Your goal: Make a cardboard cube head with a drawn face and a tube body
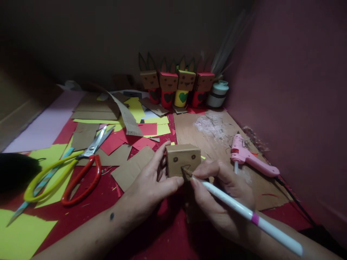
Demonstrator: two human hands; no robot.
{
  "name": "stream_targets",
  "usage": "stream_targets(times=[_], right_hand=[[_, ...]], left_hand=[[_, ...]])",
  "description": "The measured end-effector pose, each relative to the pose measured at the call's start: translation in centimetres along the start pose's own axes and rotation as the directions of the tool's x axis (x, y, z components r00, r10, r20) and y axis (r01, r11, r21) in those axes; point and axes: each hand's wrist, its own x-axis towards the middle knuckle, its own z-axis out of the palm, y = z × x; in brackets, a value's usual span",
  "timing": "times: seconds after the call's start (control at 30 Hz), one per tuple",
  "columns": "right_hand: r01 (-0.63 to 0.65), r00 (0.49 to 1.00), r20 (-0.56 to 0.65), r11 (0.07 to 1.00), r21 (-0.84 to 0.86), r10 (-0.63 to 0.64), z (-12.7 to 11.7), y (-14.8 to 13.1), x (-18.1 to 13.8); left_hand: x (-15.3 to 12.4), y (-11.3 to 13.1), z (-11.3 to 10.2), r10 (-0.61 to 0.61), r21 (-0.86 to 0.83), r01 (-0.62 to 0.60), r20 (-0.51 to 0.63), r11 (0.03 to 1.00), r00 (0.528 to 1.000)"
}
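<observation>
Near the middle of the table, my left hand grips a small cardboard box by its left side and lower edge. Two round eyes and part of a mouth outline are drawn on the box's front. My right hand holds a white marker with a purple band, its brown tip at the mouth line. Below the box a further brown cardboard part lies in shadow, partly hidden by my hands.
Scissors with yellow and red handles lie left, over a striped blue pencil. A pink glue gun rests right on a cardboard sheet. Several box-headed figures stand at the back beside a pale container. Paper scraps spread left.
</observation>
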Motion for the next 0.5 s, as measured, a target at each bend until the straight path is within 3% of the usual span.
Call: stream_targets(times=[0.27,0.5], right_hand=[[0.003,1.000,-0.028,0.997,-0.071,-0.005,-0.21,-0.54,0.58],[-0.081,0.992,-0.105,0.993,-0.089,0.071,-0.15,-0.58,0.29]], left_hand=[[0.12,-0.04,0.22,0.004,0.006,-0.004,-0.010,1.000,1.000],[-0.06,0.33,0.11,-0.016,0.038,0.016,-0.005,0.999,1.000]])
